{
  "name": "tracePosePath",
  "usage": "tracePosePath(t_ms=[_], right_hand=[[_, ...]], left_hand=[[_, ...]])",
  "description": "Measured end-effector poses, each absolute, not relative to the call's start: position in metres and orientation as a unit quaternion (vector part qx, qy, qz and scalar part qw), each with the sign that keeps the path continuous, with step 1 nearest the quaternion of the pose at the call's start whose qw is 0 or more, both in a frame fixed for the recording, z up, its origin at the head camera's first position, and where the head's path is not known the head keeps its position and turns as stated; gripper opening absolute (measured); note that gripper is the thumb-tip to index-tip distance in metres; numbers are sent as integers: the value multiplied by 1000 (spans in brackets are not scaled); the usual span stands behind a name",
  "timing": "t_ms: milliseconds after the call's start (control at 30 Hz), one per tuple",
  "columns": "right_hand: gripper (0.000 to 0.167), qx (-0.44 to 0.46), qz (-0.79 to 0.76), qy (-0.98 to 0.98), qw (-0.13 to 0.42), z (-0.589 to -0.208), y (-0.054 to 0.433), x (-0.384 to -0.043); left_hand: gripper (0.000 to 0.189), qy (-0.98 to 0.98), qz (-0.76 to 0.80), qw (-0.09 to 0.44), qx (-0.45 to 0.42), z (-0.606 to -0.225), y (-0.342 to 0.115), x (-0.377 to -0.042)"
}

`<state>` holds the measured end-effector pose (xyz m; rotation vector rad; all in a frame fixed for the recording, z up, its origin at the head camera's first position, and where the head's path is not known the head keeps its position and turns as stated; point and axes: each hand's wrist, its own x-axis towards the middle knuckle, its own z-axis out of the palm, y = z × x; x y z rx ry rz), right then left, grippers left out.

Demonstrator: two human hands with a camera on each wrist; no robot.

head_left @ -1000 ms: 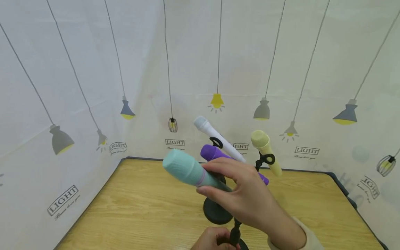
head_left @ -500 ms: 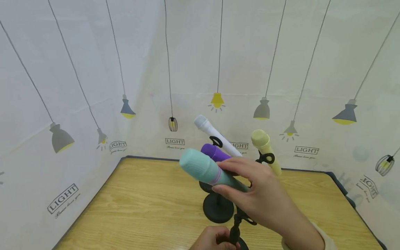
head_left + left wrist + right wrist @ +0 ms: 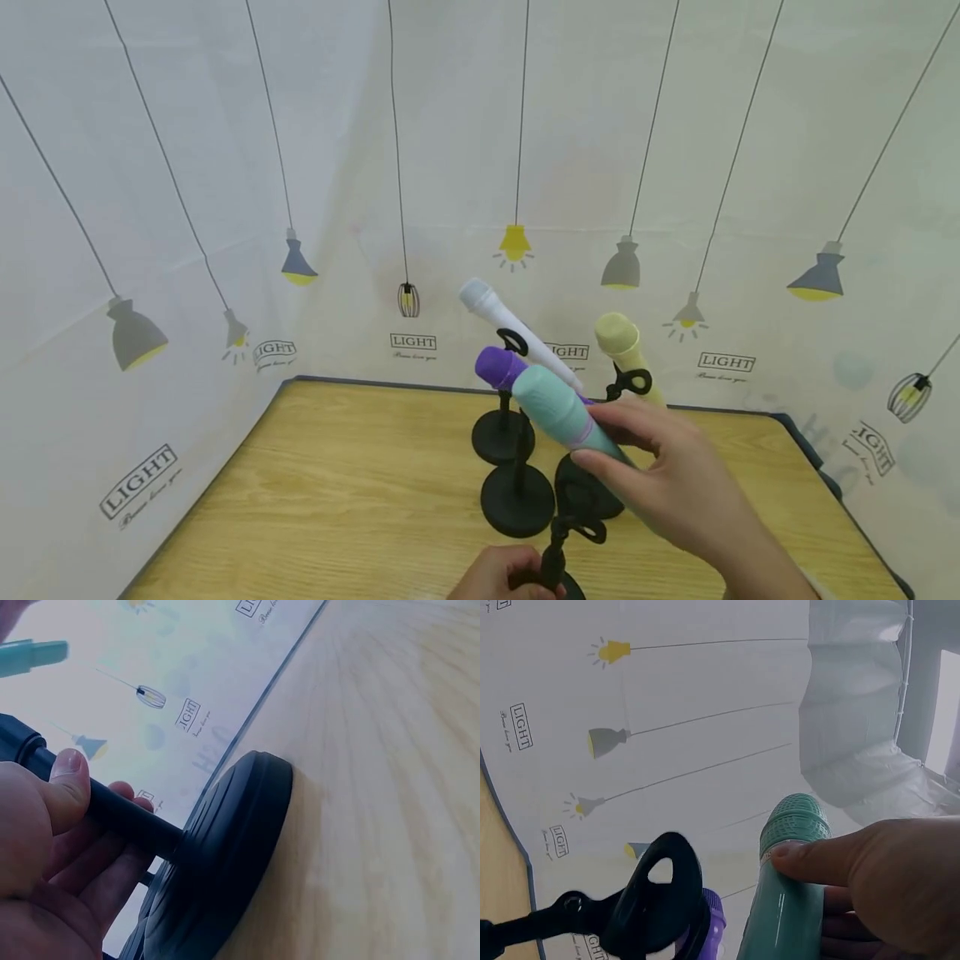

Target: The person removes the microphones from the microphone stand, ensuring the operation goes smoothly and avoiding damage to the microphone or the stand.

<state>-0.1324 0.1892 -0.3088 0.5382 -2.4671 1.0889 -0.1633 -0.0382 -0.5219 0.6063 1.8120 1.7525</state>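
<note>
My right hand (image 3: 675,475) pinches a teal microphone (image 3: 558,408) between thumb and fingers, with its head pointing up and left. Below it, my left hand (image 3: 502,575) grips the pole of a black microphone stand (image 3: 553,562). This stand's clip (image 3: 587,529) holds nothing and is apart from the teal microphone. In the left wrist view, my thumb and fingers wrap the pole just above the round base (image 3: 232,840), which looks slightly tilted off the table. The right wrist view shows the black clip (image 3: 664,892) beside the teal microphone (image 3: 784,907).
Behind my hands, a purple microphone (image 3: 498,367), a white microphone (image 3: 517,329) and a yellow microphone (image 3: 618,337) stand in black stands. Their round bases (image 3: 517,500) sit close together on the wooden table (image 3: 337,483). A lamp-printed curtain (image 3: 450,167) surrounds the table.
My right hand has moved right with the teal microphone, uncovering the stand's clip and more of the bases behind. My left hand stays on the pole.
</note>
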Motion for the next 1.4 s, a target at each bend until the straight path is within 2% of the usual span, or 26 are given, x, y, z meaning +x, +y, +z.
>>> tracePosePath(t_ms=[333,533,633,1067,1400], right_hand=[[32,96,404,-899,138,-349,217,-130],[51,-14,404,-913,52,-376,228,-126],[57,-49,401,-915,27,-388,234,-126],[74,-118,367,-922,-37,-438,250,-135],[81,-160,359,-916,-75,-469,258,-135]], left_hand=[[25,684,631,277,240,-521,-47,-164],[24,674,641,271,248,-521,-50,-163],[21,665,654,266,244,-520,-51,-161],[22,655,666,274,228,-524,-53,-160],[26,651,669,263,245,-521,-55,-159]])
